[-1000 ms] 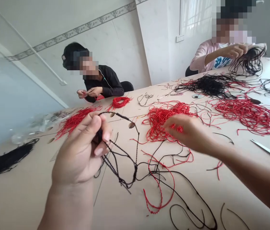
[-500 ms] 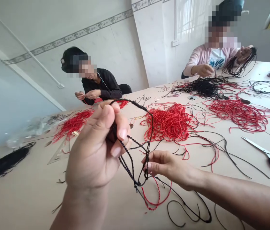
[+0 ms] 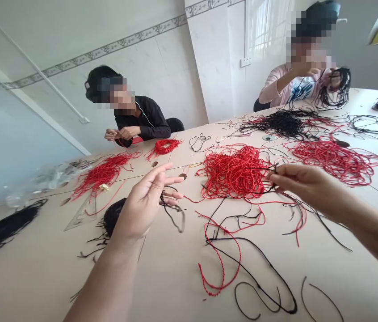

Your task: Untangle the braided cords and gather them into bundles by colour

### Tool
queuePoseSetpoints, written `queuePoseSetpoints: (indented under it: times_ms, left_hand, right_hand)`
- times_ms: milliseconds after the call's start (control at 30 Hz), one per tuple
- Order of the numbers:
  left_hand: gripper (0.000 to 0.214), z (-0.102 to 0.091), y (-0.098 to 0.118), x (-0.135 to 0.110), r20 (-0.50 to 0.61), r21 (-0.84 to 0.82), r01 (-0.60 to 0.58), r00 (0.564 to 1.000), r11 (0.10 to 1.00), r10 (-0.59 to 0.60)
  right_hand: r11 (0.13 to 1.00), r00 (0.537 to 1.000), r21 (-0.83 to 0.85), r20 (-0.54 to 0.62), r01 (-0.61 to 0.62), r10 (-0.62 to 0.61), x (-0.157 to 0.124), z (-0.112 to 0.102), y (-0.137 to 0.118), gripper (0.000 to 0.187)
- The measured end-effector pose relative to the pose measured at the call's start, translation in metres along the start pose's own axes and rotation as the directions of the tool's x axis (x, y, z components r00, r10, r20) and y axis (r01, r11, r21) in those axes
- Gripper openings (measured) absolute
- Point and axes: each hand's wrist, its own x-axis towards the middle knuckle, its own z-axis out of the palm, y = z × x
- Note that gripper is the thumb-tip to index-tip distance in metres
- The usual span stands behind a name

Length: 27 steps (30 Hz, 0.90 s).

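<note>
My left hand is left of centre, raised over the table, its upper fingers loosely stretched out. A small black braided cord hangs in a loop from its lower fingers; how they hold it is partly hidden. My right hand is to the right of the red cord pile, fingertips pinched on a thin black cord that stretches leftward over the pile. Behind my left wrist lies a black cord bundle, partly covered. Loose red cord and black cord lie on the table below.
Two people sit across the table, each handling cord. Red cord piles and a black cord pile lie farther back. At left are a black bundle, a clear set square and plastic bags.
My hands have moved apart: the left lowered and loosened, the right went up and right with black cord. The scissors have left the view. The pink-sleeved person raised one hand.
</note>
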Motion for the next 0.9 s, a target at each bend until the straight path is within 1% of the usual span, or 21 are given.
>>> queuePoseSetpoints:
  times_ms: [67, 133, 167, 233, 300, 333, 367, 400, 467, 533, 567, 600, 667, 800, 833, 900]
  left_hand:
    - [0.042, 0.001, 0.001, 0.001, 0.064, -0.087, 0.059, 0.997, 0.994, -0.053]
    - [0.034, 0.003, 0.005, 0.001, 0.158, -0.223, 0.129, 0.983, 0.966, -0.095]
    - [0.031, 0.005, 0.007, 0.0, 0.212, -0.287, 0.169, 0.971, 0.943, -0.109]
    - [0.026, 0.01, 0.01, -0.002, 0.306, -0.382, 0.245, 0.943, 0.891, -0.128]
    - [0.024, 0.015, 0.012, -0.004, 0.38, -0.437, 0.309, 0.915, 0.845, -0.138]
    - [0.024, 0.019, 0.012, -0.006, 0.41, -0.456, 0.334, 0.901, 0.825, -0.139]
    - [0.025, 0.022, 0.012, -0.007, 0.437, -0.472, 0.354, 0.89, 0.807, -0.134]
    - [0.025, 0.026, 0.013, -0.009, 0.463, -0.485, 0.372, 0.877, 0.792, -0.128]
    - [0.025, 0.034, 0.013, -0.013, 0.51, -0.502, 0.4, 0.853, 0.767, -0.111]
    - [0.025, 0.042, 0.015, -0.017, 0.543, -0.516, 0.418, 0.835, 0.748, -0.092]
    - [0.025, 0.045, 0.015, -0.019, 0.551, -0.526, 0.421, 0.83, 0.739, -0.081]
    - [0.025, 0.049, 0.017, -0.022, 0.552, -0.539, 0.42, 0.831, 0.731, -0.071]
    - [0.026, 0.055, 0.019, -0.026, 0.531, -0.57, 0.406, 0.846, 0.714, -0.057]
    - [0.021, 0.068, 0.024, -0.033, 0.404, -0.632, 0.33, 0.912, 0.702, -0.066]
    - [0.02, 0.071, 0.025, -0.035, 0.373, -0.637, 0.316, 0.925, 0.703, -0.078]
    - [0.018, 0.076, 0.026, -0.037, 0.32, -0.649, 0.296, 0.942, 0.701, -0.101]
  right_hand:
    - [0.991, 0.996, -0.11, -0.05, 0.073, -0.079, 0.0, -0.014, -0.005, 0.035]
    - [0.968, 0.986, -0.207, -0.056, 0.145, -0.16, -0.003, -0.022, -0.011, 0.032]
    - [0.947, 0.978, -0.26, -0.038, 0.189, -0.206, -0.005, -0.023, -0.014, 0.029]
    - [0.88, 0.948, -0.359, 0.059, 0.311, -0.311, -0.013, -0.023, -0.023, 0.021]
    - [0.798, 0.885, -0.384, 0.217, 0.464, -0.411, -0.023, -0.018, -0.034, 0.017]
    - [0.768, 0.845, -0.359, 0.3, 0.53, -0.443, -0.029, -0.015, -0.041, 0.018]
    - [0.749, 0.802, -0.316, 0.374, 0.582, -0.465, -0.034, -0.011, -0.048, 0.022]
    - [0.738, 0.763, -0.267, 0.425, 0.62, -0.487, -0.038, -0.007, -0.055, 0.028]
    - [0.704, 0.7, -0.2, 0.46, 0.681, -0.546, -0.041, 0.002, -0.067, 0.036]
    - [0.639, 0.647, -0.187, 0.428, 0.746, -0.631, -0.04, 0.012, -0.073, 0.035]
    - [0.613, 0.634, -0.199, 0.398, 0.765, -0.663, -0.038, 0.017, -0.074, 0.032]
    - [0.6, 0.632, -0.211, 0.361, 0.772, -0.686, -0.035, 0.022, -0.074, 0.031]
    - [0.616, 0.653, -0.217, 0.273, 0.757, -0.706, -0.031, 0.032, -0.069, 0.026]
    - [0.692, 0.737, -0.282, 0.097, 0.665, -0.669, -0.027, 0.049, -0.056, 0.013]
    - [0.698, 0.746, -0.313, 0.054, 0.644, -0.664, -0.027, 0.052, -0.054, 0.013]
    - [0.693, 0.735, -0.344, -0.011, 0.634, -0.678, -0.026, 0.057, -0.051, 0.016]
